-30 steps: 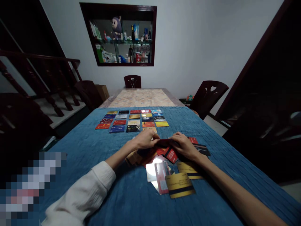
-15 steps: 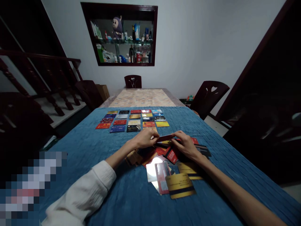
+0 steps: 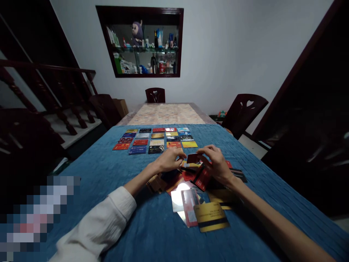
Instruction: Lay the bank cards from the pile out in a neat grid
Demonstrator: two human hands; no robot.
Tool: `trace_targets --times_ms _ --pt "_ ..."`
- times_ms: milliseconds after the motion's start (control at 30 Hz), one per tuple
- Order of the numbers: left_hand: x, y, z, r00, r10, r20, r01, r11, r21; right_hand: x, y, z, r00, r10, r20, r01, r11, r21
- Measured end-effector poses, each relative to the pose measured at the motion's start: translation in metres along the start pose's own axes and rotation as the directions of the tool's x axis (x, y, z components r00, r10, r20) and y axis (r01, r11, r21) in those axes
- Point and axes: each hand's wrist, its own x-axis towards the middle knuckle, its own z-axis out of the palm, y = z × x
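Note:
My left hand (image 3: 170,160) and my right hand (image 3: 216,163) meet over a loose heap of plastic cards (image 3: 191,182) on a blue cloth. Together they pinch a dark red card (image 3: 193,158), held tilted up above the heap, the left at its left edge and the right at its right edge. A gold card with a black stripe (image 3: 211,217) and a red card (image 3: 190,205) lie nearest me. Farther out, several cards lie face up in neat rows (image 3: 155,140).
The blue cloth (image 3: 109,171) covers the near half of a long table; the far half shows a marbled top (image 3: 166,113). Dark wooden chairs (image 3: 244,111) stand at the right, far end and left. A staircase railing (image 3: 49,91) runs along the left.
The dark red card, held flat low over the heap a second ago, has been lifted and tipped up on edge between both hands. My right hand rose with it.

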Motion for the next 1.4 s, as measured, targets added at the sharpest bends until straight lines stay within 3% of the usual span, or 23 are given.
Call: trace_targets --times_ms 233,367,600,900,1100,1400 --pt "0.001 0.006 0.000 0.980 -0.009 -0.198 -0.001 0.999 -0.050 0.016 -0.003 -0.008 0.982 -0.167 0.093 0.181 0.968 -0.172" --pt "0.001 0.007 0.002 0.970 -0.024 -0.242 0.011 0.998 -0.055 0.022 -0.003 -0.005 0.954 -0.266 0.135 0.290 0.933 -0.214" --pt "-0.001 0.005 0.008 0.975 -0.087 -0.206 0.071 0.994 -0.081 0.026 -0.009 0.002 0.940 -0.272 0.207 0.308 0.937 -0.165" --pt "-0.005 -0.004 0.014 0.988 -0.079 -0.133 0.068 0.994 -0.088 0.016 -0.004 0.017 0.962 -0.240 0.133 0.261 0.949 -0.178" --pt "-0.008 -0.011 0.016 0.989 -0.118 -0.094 0.123 0.991 0.046 0.002 -0.001 0.021 0.964 -0.225 0.142 0.252 0.942 -0.221" --pt "-0.009 -0.015 0.007 0.989 -0.124 -0.075 0.127 0.991 0.034 -0.003 -0.009 0.022 0.958 -0.207 0.199 0.258 0.925 -0.279"
